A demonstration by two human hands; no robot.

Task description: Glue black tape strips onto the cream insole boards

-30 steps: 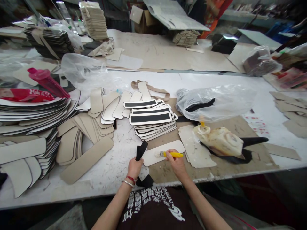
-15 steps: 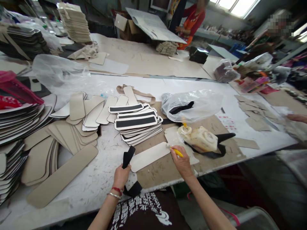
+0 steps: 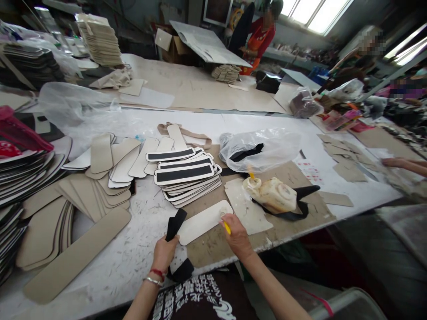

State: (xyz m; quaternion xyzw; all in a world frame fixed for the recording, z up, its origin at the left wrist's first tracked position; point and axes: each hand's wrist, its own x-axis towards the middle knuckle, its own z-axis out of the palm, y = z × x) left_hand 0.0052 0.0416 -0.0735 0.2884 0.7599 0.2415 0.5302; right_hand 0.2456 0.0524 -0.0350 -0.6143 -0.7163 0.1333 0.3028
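Note:
My left hand (image 3: pixel 165 252) is closed around a black fabric strip (image 3: pixel 175 223); one end sticks up above the fingers and the other hangs down below. In my right hand (image 3: pixel 237 234) is a yellow-handled brush (image 3: pixel 227 227), its tip hidden by the fingers at the far right end of a pale rounded panel (image 3: pixel 202 224). That panel lies flat between both hands on brown board. Just behind it sits a stack of white-edged panels (image 3: pixel 187 174) bearing black strips. To the right, a stained plastic bottle (image 3: pixel 280 194) lies on its side, with a yellow stick (image 3: pixel 251 175) in its opening.
Beige panels (image 3: pixel 95 191) fan out at left, beside a long beige panel (image 3: pixel 78 255). A clear plastic bag (image 3: pixel 267 144) with black material lies behind the bottle. Beige scraps (image 3: pixel 345 155) are at right, near another person's hand (image 3: pixel 393 162). Two people stand beyond the table.
My right hand has moved left and nearer to me with the brush, its handle now tilting downward. My left hand keeps the black strip. The whole view has shifted slightly.

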